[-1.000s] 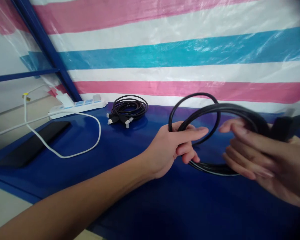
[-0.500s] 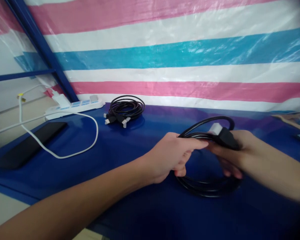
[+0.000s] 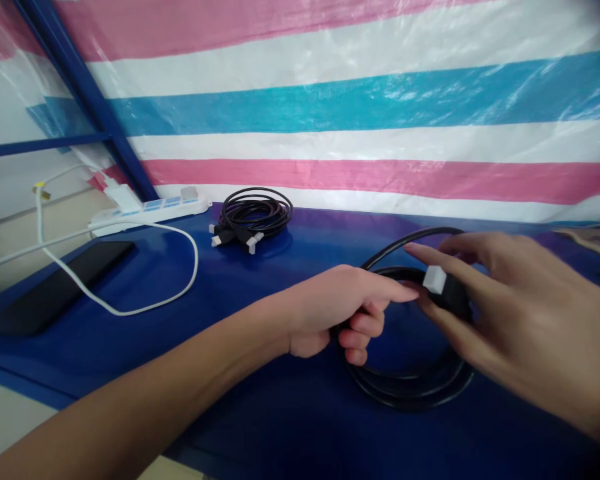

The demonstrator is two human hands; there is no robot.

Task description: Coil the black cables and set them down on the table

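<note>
While the left hand (image 3: pixel 337 313) grips the coiled cable (image 3: pixel 410 387), the right hand (image 3: pixel 510 313) pinches its plug (image 3: pixel 443 288).

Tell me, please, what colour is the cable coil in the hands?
Black, with a white-tipped plug; cable coil, head view.

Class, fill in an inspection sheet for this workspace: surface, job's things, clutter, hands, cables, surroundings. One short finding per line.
Surface: blue glossy tabletop.
Job's things: black coiled cable lying on the tabletop; its black connector with white cap on top.
Clutter: black flat slab, far left.
Hands: left hand grips the coil; right hand pinches the connector.
Cables: second black coiled cable at back; white cord; white power strip.
Surroundings: pink, white and blue striped tarpaulin; blue metal frame.
</note>
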